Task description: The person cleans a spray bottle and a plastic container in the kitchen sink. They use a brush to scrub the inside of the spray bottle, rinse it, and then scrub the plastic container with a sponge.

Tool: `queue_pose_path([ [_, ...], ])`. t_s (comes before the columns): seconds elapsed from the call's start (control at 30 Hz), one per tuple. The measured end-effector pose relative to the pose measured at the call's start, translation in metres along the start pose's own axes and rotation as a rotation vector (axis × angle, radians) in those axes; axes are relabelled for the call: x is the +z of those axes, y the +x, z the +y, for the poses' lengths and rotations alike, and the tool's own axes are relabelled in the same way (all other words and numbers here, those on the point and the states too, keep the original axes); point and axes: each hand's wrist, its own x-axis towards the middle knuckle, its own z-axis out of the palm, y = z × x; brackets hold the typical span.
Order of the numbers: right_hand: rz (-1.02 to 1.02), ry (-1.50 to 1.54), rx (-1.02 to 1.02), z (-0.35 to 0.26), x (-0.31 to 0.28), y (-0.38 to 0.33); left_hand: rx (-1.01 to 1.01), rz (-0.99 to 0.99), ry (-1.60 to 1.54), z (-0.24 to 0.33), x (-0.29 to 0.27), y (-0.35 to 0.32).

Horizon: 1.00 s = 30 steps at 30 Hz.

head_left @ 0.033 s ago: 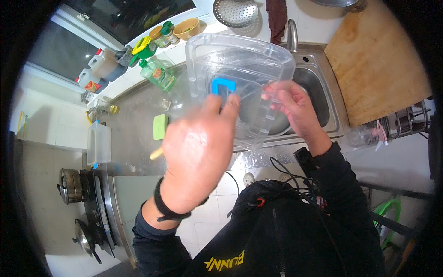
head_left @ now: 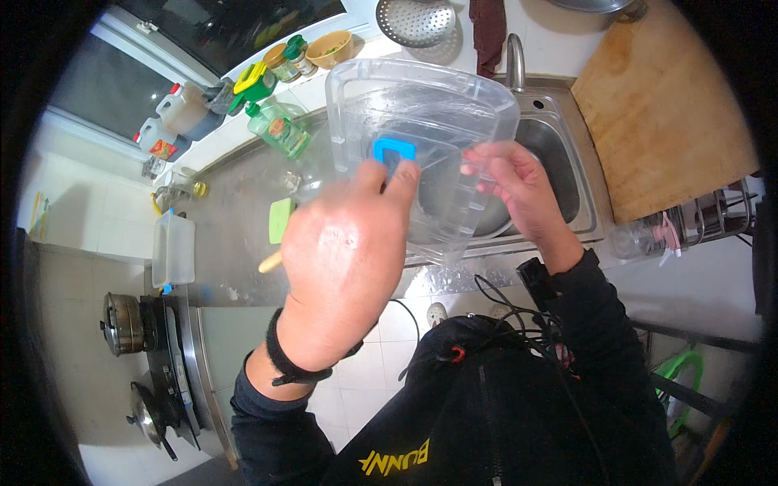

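A clear plastic storage box [head_left: 421, 89] is tilted up in front of me, over the counter and the near part of the sink. My right hand [head_left: 519, 182] is closed on its right edge, thumb and fingers pinching the rim. A blue latch [head_left: 395, 149] shows on the box, just beyond the fingertips of my left hand [head_left: 344, 235]. That hand is curled, back upward, around a tool with a pale yellow handle [head_left: 270, 262]. Only the handle's end sticks out on the left; my hand hides the rest. A light green sponge [head_left: 281, 220] lies on the counter left of my hand.
The steel sink [head_left: 559, 154] and its faucet [head_left: 515, 61] lie behind and right of the box. A green soap bottle [head_left: 279, 131] stands at the back. A large wooden board [head_left: 664, 105] is at right, a smaller clear box [head_left: 174, 251] at far left.
My left hand and the pale yellow handle have shifted slightly left and up. The box and my right hand look almost unmoved.
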Motion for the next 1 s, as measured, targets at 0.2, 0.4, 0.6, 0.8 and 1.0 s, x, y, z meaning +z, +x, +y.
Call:
queue_pose_path([
  [0.2, -0.051, -0.039, -0.018, -0.002, -0.005, 0.006, 0.110, -0.008, 0.050, -0.003, -0.011, 0.006],
  [0.4, -0.084, -0.022, -0.019, -0.008, -0.008, 0.010, 0.008, 0.002, 0.057, -0.015, -0.022, 0.009],
  [0.6, -0.124, 0.001, -0.026, -0.007, -0.007, 0.011, 0.056, -0.014, 0.041, -0.014, -0.017, 0.010],
  [0.8, -0.112, -0.003, -0.014, -0.006, -0.006, 0.011, 0.045, -0.030, 0.009, -0.018, -0.016, 0.009],
  [1.0, -0.120, -0.008, -0.007, -0.006, -0.005, 0.012, 0.042, -0.048, -0.014, -0.020, -0.012, 0.008],
])
